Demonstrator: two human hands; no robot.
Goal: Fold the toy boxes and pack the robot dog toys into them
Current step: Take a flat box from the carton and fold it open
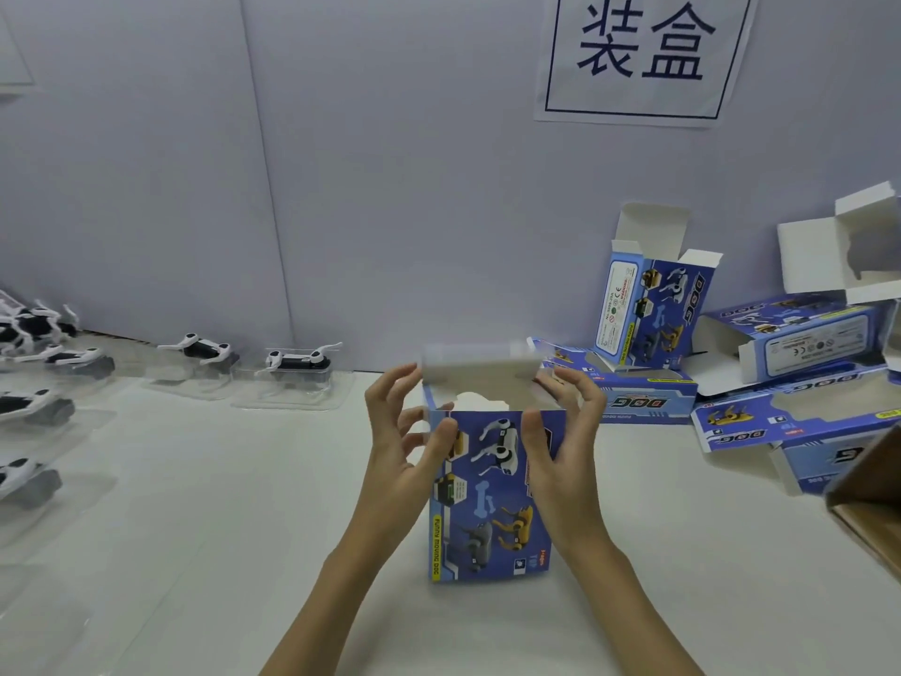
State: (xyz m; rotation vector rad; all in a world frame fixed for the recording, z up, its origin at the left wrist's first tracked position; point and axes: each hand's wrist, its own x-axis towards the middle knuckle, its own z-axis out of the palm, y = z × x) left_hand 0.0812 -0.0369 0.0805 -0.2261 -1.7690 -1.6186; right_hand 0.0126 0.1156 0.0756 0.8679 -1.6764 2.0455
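A blue toy box [492, 500] printed with robot dogs stands upright in front of me on the white table [234, 505]. Its top lid flap [480, 365] is raised and blurred. My left hand [404, 441] holds the box's upper left edge, thumb on the front face. My right hand [560, 441] grips the upper right edge, thumb on the front face, fingers behind. Several white and black robot dog toys [297, 361] in clear plastic trays lie along the left side and by the wall.
Several folded and half-folded blue boxes [653, 304] are piled at the right by the wall, some with open flaps. A brown cardboard carton corner [868, 500] juts in at the right edge. A paper sign [643, 51] hangs on the wall.
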